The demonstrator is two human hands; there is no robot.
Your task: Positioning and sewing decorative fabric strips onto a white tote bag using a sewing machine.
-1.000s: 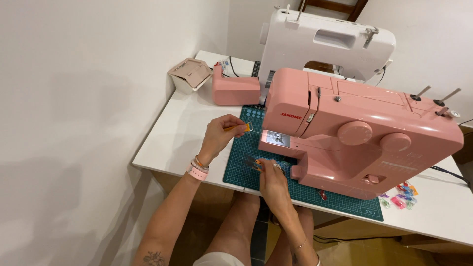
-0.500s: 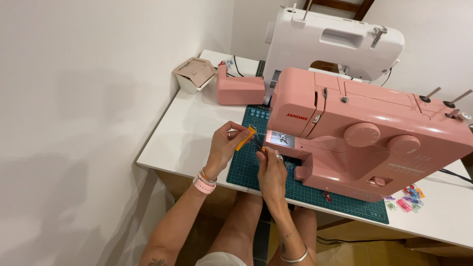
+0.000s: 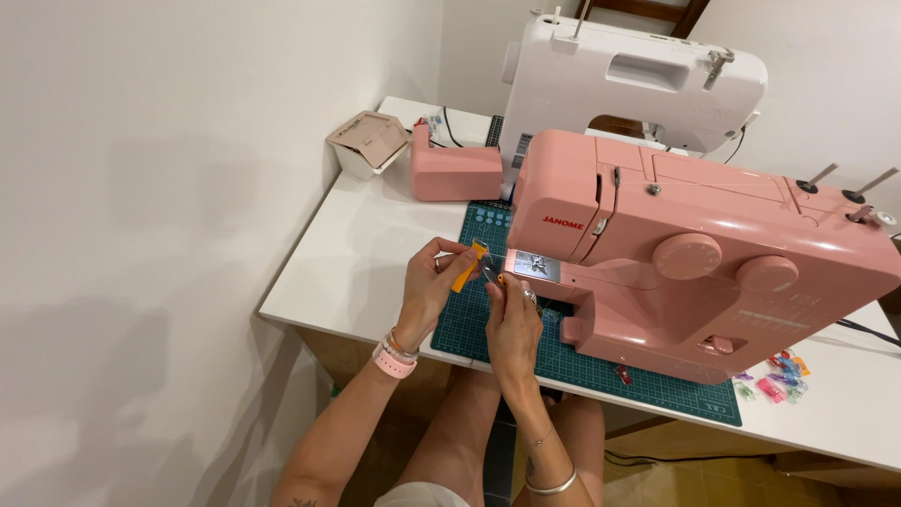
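A pink sewing machine (image 3: 694, 253) stands on a green cutting mat (image 3: 601, 371) on the white table (image 3: 357, 253). My left hand (image 3: 434, 286) pinches a small orange tool (image 3: 466, 266) just left of the machine's needle plate (image 3: 535, 267). My right hand (image 3: 511, 314) is closed on a small dark metal part (image 3: 490, 272), held against the tip of the orange tool. Both hands hover over the mat's left end, close to the needle area. What the small part is stays too tiny to tell.
A white sewing machine (image 3: 638, 84) stands behind the pink one. A pink detached cover (image 3: 455, 172) and a small beige box (image 3: 368, 141) sit at the back left. Several coloured clips (image 3: 774, 383) lie at the right. A white wall runs along the left.
Both hands have come together at the needle plate. The orange tool now meets the small part held by my right hand, which rose from the mat. The view has moved closer.
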